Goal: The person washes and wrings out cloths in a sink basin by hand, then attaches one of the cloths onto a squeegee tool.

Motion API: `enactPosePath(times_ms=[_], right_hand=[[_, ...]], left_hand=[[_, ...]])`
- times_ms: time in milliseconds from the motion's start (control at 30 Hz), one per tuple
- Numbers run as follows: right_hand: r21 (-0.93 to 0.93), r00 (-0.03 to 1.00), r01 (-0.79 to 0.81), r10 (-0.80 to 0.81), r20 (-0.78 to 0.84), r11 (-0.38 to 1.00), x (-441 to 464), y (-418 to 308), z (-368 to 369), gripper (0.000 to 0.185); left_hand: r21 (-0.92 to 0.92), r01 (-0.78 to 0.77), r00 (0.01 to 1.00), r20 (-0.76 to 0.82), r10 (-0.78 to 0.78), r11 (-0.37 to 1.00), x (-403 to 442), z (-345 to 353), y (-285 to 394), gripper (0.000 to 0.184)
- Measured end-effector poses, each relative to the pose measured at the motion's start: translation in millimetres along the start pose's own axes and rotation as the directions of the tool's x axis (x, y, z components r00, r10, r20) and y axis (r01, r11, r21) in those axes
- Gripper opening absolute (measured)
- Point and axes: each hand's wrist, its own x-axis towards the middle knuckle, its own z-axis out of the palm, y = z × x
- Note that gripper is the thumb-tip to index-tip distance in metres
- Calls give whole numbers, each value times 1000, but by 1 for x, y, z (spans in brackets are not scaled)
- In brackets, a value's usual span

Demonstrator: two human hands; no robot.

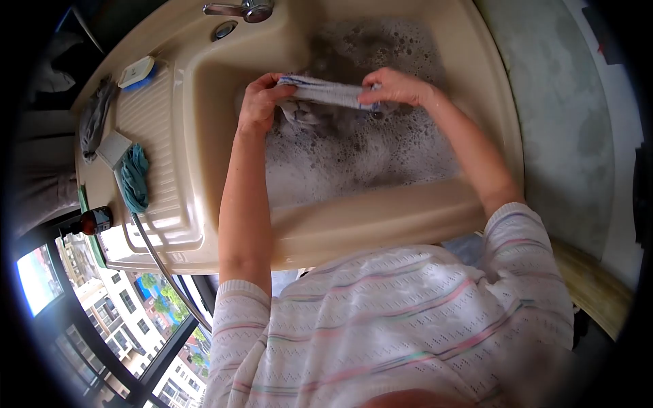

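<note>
A white cloth with blue edging (325, 93) is stretched between my two hands, above the soapy water of the beige sink (228, 75). My left hand (261, 100) is closed on its left end, thumb on top. At the right end, my right hand (396, 88) pinches the cloth between thumb and fingers. Below the left part of the cloth, wet greyish fabric (305, 117) hangs or floats at the water; I cannot tell whether it belongs to the same piece. Foam and bubbles (360, 153) cover much of the dark water.
A chrome tap (248, 9) stands at the back. On the ribbed drainboard (153, 115) to the left lie a scrub brush (138, 73), a teal cloth (135, 178), a dark grey cloth (96, 119) and a white shower head with hose (114, 149). A brown bottle (95, 221) is near the window.
</note>
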Motion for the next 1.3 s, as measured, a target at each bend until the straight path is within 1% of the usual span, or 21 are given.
enactPosePath(times_ms=[100, 167, 267, 333, 367, 467, 500, 533, 600, 700, 767, 800, 833, 867, 933, 967, 1067, 1167, 1233, 1267, 1300], right_hand=[[318, 973, 226, -200, -113, 921, 4, 4, 0, 27], [655, 931, 366, -255, -262, 661, 28, 16, -4, 21], [767, 944, 286, -31, -329, 575, 61, -5, 14, 15], [154, 754, 357, -187, -630, 921, 86, -33, 57, 14], [59, 726, 353, -234, -646, 934, 85, -43, 74, 15], [-236, 639, 319, -393, -661, 918, 70, -79, 108, 19], [-335, 610, 307, -454, -649, 891, 68, -85, 112, 21], [-247, 755, 140, -264, -601, 959, 87, -71, 85, 25], [-323, 630, 52, -282, -724, 945, 109, -55, 81, 25], [-310, 611, 56, -278, -741, 949, 93, -67, 93, 25], [-461, 483, 249, -522, -703, 852, 69, -80, 127, 23], [-562, 359, 339, -656, -664, 754, 63, -82, 140, 23], [-429, 605, 250, -486, -631, 868, 62, -80, 130, 24], [-340, 647, 190, -378, -662, 921, 71, -67, 115, 25], [-154, 707, 57, -149, -692, 986, 97, -20, 71, 28], [-189, 704, -142, -35, -709, 972, 99, 6, 53, 35], [-223, 673, -187, -41, -739, 957, 74, 47, -14, 50], [-35, 648, -13, -18, -761, 999, 81, 112, -45, 55], [-154, 747, 75, -158, -645, 985, 68, 93, -11, 59], [-500, 871, -126, -146, -469, 857, 67, 82, 15, 58], [-512, 953, -52, -111, -281, 857, 61, 66, 24, 55]], left_hand=[[-214, -7, 998, 64, 21, 977, 5, 3, -12, 20], [-298, -1, 991, 124, 40, 955, 10, 8, -20, 21], [-535, 98, 995, 27, -99, 839, 8, 34, -15, 20], [-611, 84, 989, -43, -139, 787, 11, 34, -17, 21], [-651, 77, 982, -80, -169, 755, 9, 32, -23, 22], [-775, -85, 927, 169, 335, 626, 8, 2, -87, 25], [-649, -56, 997, -70, 14, 758, 4, 26, -59, 25], [-525, 47, 900, -346, -264, 850, 2, 52, -31, 25], [-497, 72, 895, -350, -276, 865, 12, 45, -35, 22], [-542, 61, 945, -238, -222, 838, 14, 38, -39, 21], [-735, -34, 963, 158, 219, 677, 8, 18, -62, 38], [-697, -37, 968, 153, 199, 716, 15, 9, -74, 40], [-657, -38, 972, 149, 179, 753, 21, 0, -86, 42], [-615, -38, 977, 145, 160, 788, 28, -8, -97, 44], [-458, 113, 939, -242, -246, 882, 3, 61, -23, 30], [-471, 126, 937, -232, -261, 873, 5, 54, -20, 28], [-514, 46, 952, -237, -193, 857, 24, -9, -25, 28], [214, -34, 879, -459, 131, 976, 15, -29, -32, 40], [762, -171, 850, -207, 485, 625, 25, -18, -73, 45], [789, -108, 922, -148, 358, 605, 23, -4, -72, 44], [817, -46, 971, -98, 217, 574, 16, 10, -67, 43]])
